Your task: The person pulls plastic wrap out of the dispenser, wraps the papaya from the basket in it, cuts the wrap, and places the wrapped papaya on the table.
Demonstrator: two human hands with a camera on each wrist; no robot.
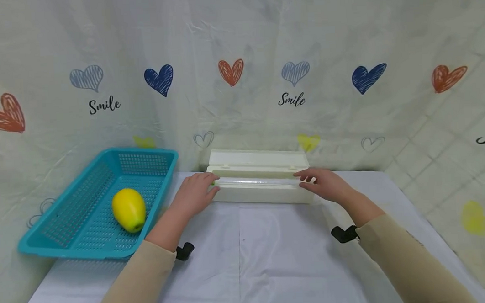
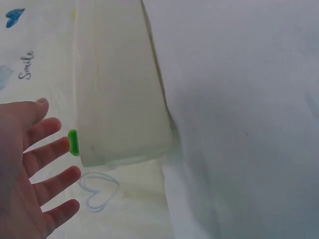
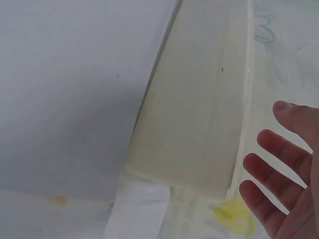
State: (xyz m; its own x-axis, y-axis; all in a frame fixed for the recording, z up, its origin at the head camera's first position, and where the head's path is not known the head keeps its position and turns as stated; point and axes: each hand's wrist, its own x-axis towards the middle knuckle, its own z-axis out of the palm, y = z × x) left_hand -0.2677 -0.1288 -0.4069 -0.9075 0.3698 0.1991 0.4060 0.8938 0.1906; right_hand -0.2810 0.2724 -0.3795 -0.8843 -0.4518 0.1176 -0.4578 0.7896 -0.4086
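A long white box (image 1: 265, 196) that looks like a cling film dispenser lies across the far part of the table. Its lid (image 1: 257, 158) is tipped back, and a clear, shiny roll (image 1: 252, 181) shows inside. At the box's left end is my left hand (image 1: 193, 194), fingers spread and slightly bent, near a small green piece (image 2: 74, 142) on the rim in the left wrist view. My right hand (image 1: 325, 183) hovers by the right end with loosely bent fingers. Neither hand grips anything; whether fingertips touch the box I cannot tell.
To the left stands a blue-green plastic basket (image 1: 157, 220) with a yellow, rounded fruit (image 1: 129, 210) in it. A white cloth (image 1: 281, 259) covers the table. Behind hangs a curtain (image 1: 228, 28) printed with hearts and "Smile", close behind the box.
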